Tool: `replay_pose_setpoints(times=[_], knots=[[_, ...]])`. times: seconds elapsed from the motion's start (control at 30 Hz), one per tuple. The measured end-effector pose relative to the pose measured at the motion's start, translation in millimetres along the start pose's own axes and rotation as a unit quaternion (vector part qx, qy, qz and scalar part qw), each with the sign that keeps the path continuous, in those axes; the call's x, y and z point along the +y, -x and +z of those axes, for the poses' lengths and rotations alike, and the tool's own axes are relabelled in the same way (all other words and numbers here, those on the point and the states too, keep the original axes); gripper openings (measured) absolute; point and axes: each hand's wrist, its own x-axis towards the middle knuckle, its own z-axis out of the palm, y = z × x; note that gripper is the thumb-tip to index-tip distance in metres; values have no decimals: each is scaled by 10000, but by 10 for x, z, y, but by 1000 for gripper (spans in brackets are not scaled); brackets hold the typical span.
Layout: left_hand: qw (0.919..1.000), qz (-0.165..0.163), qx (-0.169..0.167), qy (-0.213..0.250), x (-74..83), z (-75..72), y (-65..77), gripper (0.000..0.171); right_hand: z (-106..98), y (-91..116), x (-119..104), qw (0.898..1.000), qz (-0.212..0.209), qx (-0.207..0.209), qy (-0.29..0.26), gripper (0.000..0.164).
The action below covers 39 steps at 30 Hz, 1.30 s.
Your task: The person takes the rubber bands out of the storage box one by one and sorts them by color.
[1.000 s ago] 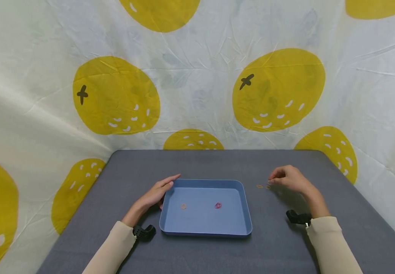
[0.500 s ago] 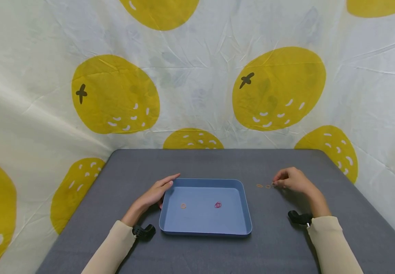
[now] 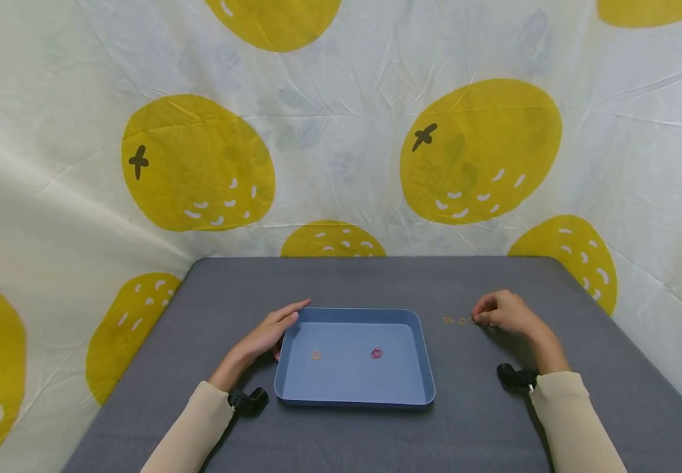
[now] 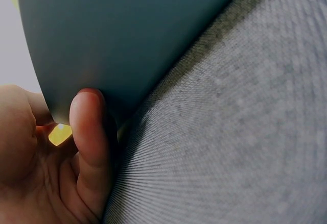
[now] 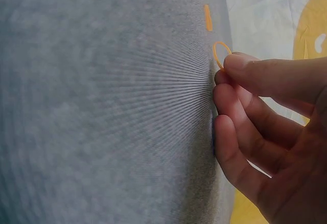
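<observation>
My left hand (image 3: 264, 334) holds the back left corner of a shallow blue tray (image 3: 354, 387). In the left wrist view a curled finger (image 4: 88, 119) presses the tray's outer wall (image 4: 117, 35), and the thumb reaches its rim. Inside the tray lie an orange rubber band (image 3: 316, 355) at left and pinkish-red rubber bands (image 3: 376, 353), bunched together, at right. To the tray's right, my right hand (image 3: 508, 311) pinches an orange rubber band (image 5: 216, 56) between thumb and fingertips, low at the tabletop. Two more orange rubber bands, one farther (image 3: 448, 320) and one nearer (image 3: 462, 321), lie beside it in a row.
The tray stands on a table with a dark grey cloth (image 3: 370, 440). A white curtain with yellow fruit prints (image 3: 341, 151) hangs behind and along the left side. Black cameras are strapped to the left wrist (image 3: 249, 401) and right wrist (image 3: 516, 376).
My right hand has moved slightly right and down, bringing its rubber band to the right end of the row on the table. The left hand and tray have stayed put.
</observation>
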Motion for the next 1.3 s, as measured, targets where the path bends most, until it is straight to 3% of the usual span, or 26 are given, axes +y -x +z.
replay_pose_setpoints(times=[1.3], knots=[[9999,-102,19,35,26,-5,-5,47,5,-52,18,9992,283,81,275,9]])
